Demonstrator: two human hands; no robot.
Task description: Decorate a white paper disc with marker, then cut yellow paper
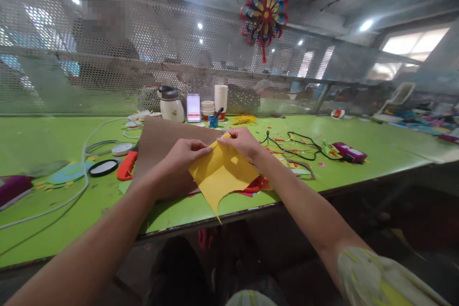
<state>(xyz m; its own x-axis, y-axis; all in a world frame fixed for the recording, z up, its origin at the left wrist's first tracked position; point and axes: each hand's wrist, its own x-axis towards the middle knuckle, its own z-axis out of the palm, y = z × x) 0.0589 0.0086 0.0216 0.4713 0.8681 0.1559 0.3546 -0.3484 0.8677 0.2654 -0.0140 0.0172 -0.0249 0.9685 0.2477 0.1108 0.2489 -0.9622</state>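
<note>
A piece of yellow paper (218,177) with a curved cut-out along its lower edge hangs between my hands over the table's front edge. My left hand (190,153) pinches its upper left edge between thumb and fingers. At the top edge, my right hand (244,143) grips it the same way, close to the left. The paper looks folded or creased where the fingertips meet. Behind it a large brown sheet (165,138) lies on the table, partly covered by my left hand and forearm. Orange-red handles (260,184) show beneath the yellow paper.
Scissors with orange handles (127,165), a black-rimmed disc (103,168) and a white cable (86,153) lie left on the green table (380,138). A jug (172,107), a phone (193,107) and paper cups (220,100) stand behind. Rightward are paper scraps, a black cord and a purple box (349,152).
</note>
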